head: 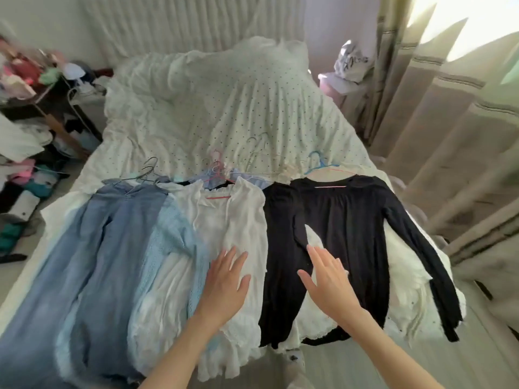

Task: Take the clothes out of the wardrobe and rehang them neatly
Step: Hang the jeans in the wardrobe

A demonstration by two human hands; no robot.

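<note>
Clothes on hangers lie in a row across the near end of the bed (224, 113): denim garments (92, 248) toward its left edge, a white blouse (238, 220) mid-row, a black long-sleeved top (345, 220) toward the right edge; the left hand (224, 284) rests flat, fingers straight, on the blouse; the right hand (328, 284), equally relaxed, on the black top; lifting one carelessly could tangle the overlapping hangers or drag a neighbour off.

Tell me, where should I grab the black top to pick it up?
Probably by the hanger hook at its collar, reaching in from the far side. The black top lies flat on the bed with its hanger poking out beyond the neckline, so lifting there should keep it hanging straight.
</note>
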